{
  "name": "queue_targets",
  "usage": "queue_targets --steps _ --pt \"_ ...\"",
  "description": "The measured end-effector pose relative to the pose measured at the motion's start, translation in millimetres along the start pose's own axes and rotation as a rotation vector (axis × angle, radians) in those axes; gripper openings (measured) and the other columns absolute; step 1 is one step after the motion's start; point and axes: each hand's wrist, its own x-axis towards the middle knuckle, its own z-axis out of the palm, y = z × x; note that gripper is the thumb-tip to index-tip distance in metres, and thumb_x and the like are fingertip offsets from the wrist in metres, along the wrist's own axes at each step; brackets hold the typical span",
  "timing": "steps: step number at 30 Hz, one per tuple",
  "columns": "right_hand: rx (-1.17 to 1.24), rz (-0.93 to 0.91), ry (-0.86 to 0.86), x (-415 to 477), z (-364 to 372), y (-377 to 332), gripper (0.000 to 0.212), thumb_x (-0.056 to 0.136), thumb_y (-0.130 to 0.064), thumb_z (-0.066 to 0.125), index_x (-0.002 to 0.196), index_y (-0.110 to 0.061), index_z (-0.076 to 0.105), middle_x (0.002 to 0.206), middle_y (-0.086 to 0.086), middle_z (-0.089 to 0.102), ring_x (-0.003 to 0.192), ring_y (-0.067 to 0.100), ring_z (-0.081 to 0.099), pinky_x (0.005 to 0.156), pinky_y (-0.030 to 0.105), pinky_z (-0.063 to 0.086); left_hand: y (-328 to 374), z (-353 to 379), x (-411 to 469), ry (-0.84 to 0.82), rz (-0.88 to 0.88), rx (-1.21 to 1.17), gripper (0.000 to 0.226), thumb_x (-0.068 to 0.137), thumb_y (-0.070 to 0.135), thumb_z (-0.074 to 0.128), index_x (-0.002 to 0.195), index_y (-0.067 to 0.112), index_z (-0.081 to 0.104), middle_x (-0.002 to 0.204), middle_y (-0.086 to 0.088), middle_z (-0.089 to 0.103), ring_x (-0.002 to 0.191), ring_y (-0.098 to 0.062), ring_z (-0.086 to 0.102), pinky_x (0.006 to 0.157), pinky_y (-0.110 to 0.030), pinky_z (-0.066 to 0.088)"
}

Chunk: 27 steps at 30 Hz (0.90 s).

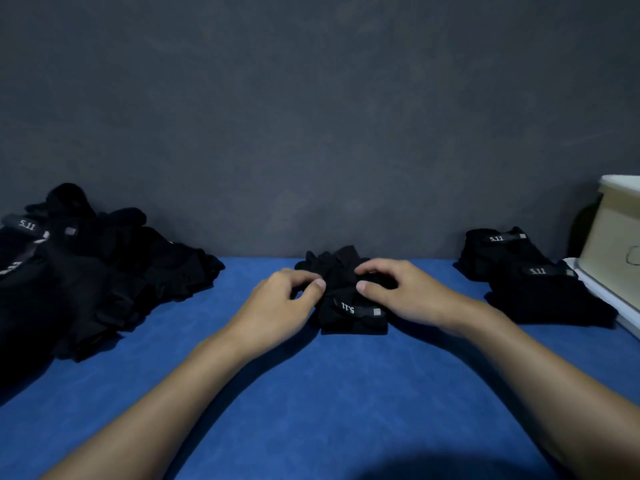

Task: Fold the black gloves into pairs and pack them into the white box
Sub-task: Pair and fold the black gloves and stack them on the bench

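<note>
Both forearms reach forward, left hand (284, 299) and right hand (401, 292) curled, palms down.

White box (620, 237) cut off at right edge, loose glove pile (86, 271) cropped at left edge, fingers (372, 268) partly hiding centre gloves (349, 306).

"5.11" reads upside down on the wrist strap of the glove pair (353, 308) under my hands. Same "5.11" on the left pile (86, 271) and both folded pairs (526, 271) at right.

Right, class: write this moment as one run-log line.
stage: folding | hands: left hand, right hand on centre gloves | unfolded pile: left | folded pairs: right | white box: far right
</note>
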Motion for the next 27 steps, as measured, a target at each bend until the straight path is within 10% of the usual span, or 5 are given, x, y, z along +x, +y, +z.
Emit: queue_targets --steps 9,16,23,27 --pt "-0.127 -0.054 -0.223 -48 -16 -13 0.033 0.082 -0.063 0.058 0.113 -0.051 0.057 0.114 -0.029 0.056 0.113 -0.005 0.047 0.11 0.039 0.033 -2 -22 -48 -0.101 0.019 0.032 0.022 0.096 0.04 0.053 0.093 0.035 0.073 0.095 0.014 0.072 0.093 -0.006 0.067 0.091 -0.037 0.052" --pt "-0.083 -0.046 -0.176 -49 -14 -10 0.05 0.062 -0.076 0.06 0.11 -0.061 0.056 0.123 -0.023 0.057 0.115 0.009 0.049 0.108 0.045 0.037 5 -23 -48 0.021 0.109 -0.065 0.015 0.088 0.027 0.07 0.101 0.032 0.074 0.096 0.027 0.063 0.093 0.003 0.061 0.078 -0.01 0.041" --pt "0.306 -0.102 -0.012 -51 -23 -20 0.031 0.079 -0.019 0.079 0.107 -0.027 0.07 0.094 -0.007 0.068 0.082 0.005 0.063 0.084 0.028 0.05 22 -25 -51 0.077 0.109 -0.414 0.029 0.088 0.008 0.07 0.112 0.023 0.071 0.112 0.01 0.067 0.063 -0.018 0.068 0.069 -0.022 0.056" --pt "0.504 -0.14 0.109 -49 -23 -24 0.03 0.085 -0.012 0.073 0.113 -0.021 0.067 0.071 -0.012 0.057 0.064 0.01 0.054 0.064 0.024 0.045 26 -28 -46 0.041 0.017 -0.648 0.035 0.09 0.009 0.068 0.121 0.025 0.064 0.074 -0.005 0.063 0.056 -0.013 0.056 0.062 -0.021 0.052"
